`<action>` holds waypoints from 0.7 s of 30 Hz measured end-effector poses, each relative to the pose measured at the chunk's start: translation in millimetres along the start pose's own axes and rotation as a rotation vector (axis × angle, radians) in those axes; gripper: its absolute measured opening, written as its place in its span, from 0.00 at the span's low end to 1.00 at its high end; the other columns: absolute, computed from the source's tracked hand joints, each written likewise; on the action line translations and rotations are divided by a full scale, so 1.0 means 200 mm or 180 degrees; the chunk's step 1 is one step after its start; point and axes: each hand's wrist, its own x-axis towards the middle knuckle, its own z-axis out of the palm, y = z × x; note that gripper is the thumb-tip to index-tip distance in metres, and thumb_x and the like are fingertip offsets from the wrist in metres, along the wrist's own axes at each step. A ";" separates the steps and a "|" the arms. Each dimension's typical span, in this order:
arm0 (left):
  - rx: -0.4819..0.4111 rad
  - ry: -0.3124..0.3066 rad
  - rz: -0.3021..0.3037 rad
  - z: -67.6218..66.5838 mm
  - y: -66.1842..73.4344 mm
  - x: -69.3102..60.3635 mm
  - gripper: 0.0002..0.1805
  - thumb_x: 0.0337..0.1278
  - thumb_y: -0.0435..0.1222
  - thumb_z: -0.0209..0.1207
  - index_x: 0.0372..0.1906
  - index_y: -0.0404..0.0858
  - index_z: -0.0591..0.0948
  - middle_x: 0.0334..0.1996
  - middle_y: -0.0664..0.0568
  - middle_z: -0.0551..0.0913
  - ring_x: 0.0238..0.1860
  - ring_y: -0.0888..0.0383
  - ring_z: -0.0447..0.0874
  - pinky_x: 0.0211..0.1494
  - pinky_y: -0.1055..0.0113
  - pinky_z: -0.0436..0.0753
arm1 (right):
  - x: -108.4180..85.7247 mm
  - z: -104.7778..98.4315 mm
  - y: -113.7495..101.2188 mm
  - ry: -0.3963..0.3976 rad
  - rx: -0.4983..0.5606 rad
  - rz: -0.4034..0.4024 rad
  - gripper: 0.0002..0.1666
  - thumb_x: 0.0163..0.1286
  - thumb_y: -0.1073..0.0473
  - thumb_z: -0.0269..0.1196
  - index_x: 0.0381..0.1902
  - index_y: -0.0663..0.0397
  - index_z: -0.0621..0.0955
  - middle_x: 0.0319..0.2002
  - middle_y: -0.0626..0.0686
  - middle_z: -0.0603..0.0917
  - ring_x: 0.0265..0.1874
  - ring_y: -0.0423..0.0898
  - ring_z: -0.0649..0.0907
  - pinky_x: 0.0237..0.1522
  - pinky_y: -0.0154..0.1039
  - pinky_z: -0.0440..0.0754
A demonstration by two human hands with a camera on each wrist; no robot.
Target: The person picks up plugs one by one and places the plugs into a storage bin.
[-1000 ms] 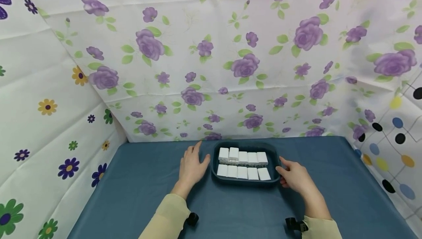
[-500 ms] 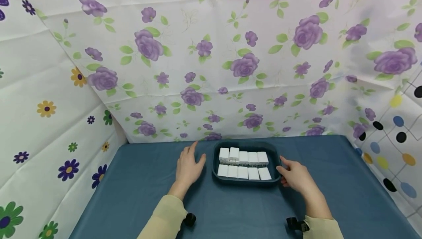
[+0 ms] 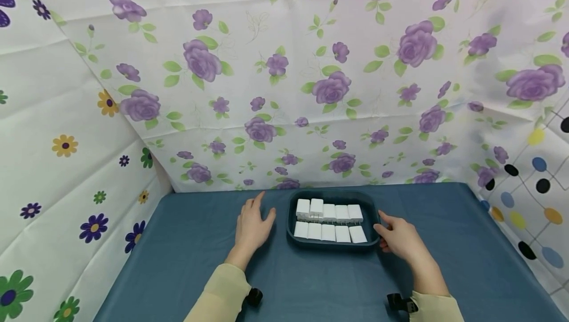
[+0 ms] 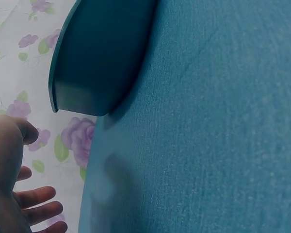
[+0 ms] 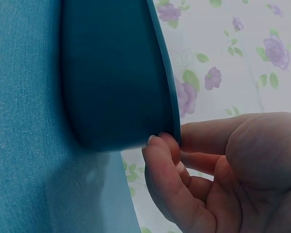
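A dark teal tray (image 3: pixel 331 247) with rounded corners sits near the far edge of the table. Inside it, white rectangular pieces (image 3: pixel 328 233) lie in two rows; small details between the rows are too fine to make out. My right hand (image 3: pixel 400 239) is at the tray's right end. In the right wrist view, its fingers (image 5: pixel 162 170) pinch the rim of the tray (image 5: pixel 116 73). To the left of the tray and apart from it, my left hand (image 3: pixel 252 227) is spread with relaxed fingers, holding nothing. The left wrist view shows a gap between that hand (image 4: pixel 12 170) and the tray (image 4: pixel 97 63).
A blue cloth (image 3: pixel 320 287) covers the table. Behind it hangs a white sheet with purple roses (image 3: pixel 266 90). Patterned sheets close off the left side (image 3: pixel 66 179) and the right side (image 3: pixel 533 198). Each wrist carries a black camera mount (image 3: pixel 254 297).
My left hand has drawn away from the tray, a little to the left. The right hand stays at the tray's right end, and the tray looks nearly unmoved.
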 end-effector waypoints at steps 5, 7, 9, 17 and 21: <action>-0.0054 -0.0001 -0.0002 -0.01 -0.01 -0.02 0.36 0.76 0.48 0.60 0.82 0.41 0.69 0.69 0.37 0.75 0.67 0.37 0.74 0.65 0.36 0.73 | 0.00 0.00 0.00 0.0005 -0.0018 0.0011 0.39 0.85 0.56 0.57 0.85 0.64 0.59 0.29 0.55 0.81 0.26 0.47 0.85 0.34 0.46 0.87; -0.0062 0.0000 -0.0009 -0.01 -0.01 -0.02 0.36 0.77 0.49 0.59 0.82 0.41 0.69 0.69 0.37 0.75 0.67 0.37 0.74 0.66 0.36 0.73 | 0.00 0.00 -0.01 0.0014 -0.0022 0.0008 0.39 0.86 0.55 0.56 0.85 0.64 0.59 0.29 0.55 0.81 0.26 0.47 0.84 0.34 0.46 0.87; -0.0070 0.0003 -0.0028 -0.02 -0.01 -0.02 0.36 0.77 0.50 0.59 0.82 0.42 0.69 0.69 0.37 0.75 0.67 0.37 0.74 0.66 0.36 0.72 | 0.00 0.00 -0.01 0.0012 -0.0015 0.0005 0.39 0.86 0.55 0.56 0.85 0.64 0.58 0.29 0.56 0.81 0.26 0.47 0.84 0.34 0.46 0.87; -0.0051 0.0031 0.0014 -0.05 0.00 0.00 0.36 0.78 0.48 0.59 0.82 0.40 0.68 0.69 0.36 0.75 0.67 0.36 0.74 0.66 0.35 0.72 | -0.01 0.01 -0.01 0.0005 0.0010 0.0007 0.39 0.86 0.56 0.56 0.85 0.64 0.58 0.29 0.56 0.80 0.26 0.48 0.84 0.35 0.47 0.87; -0.0100 0.0037 -0.0021 -0.06 0.02 -0.01 0.36 0.77 0.48 0.60 0.82 0.41 0.69 0.68 0.36 0.75 0.67 0.37 0.74 0.65 0.35 0.72 | -0.01 0.00 -0.01 -0.0012 -0.0013 -0.0002 0.39 0.86 0.56 0.56 0.85 0.64 0.58 0.29 0.56 0.81 0.26 0.47 0.85 0.35 0.47 0.87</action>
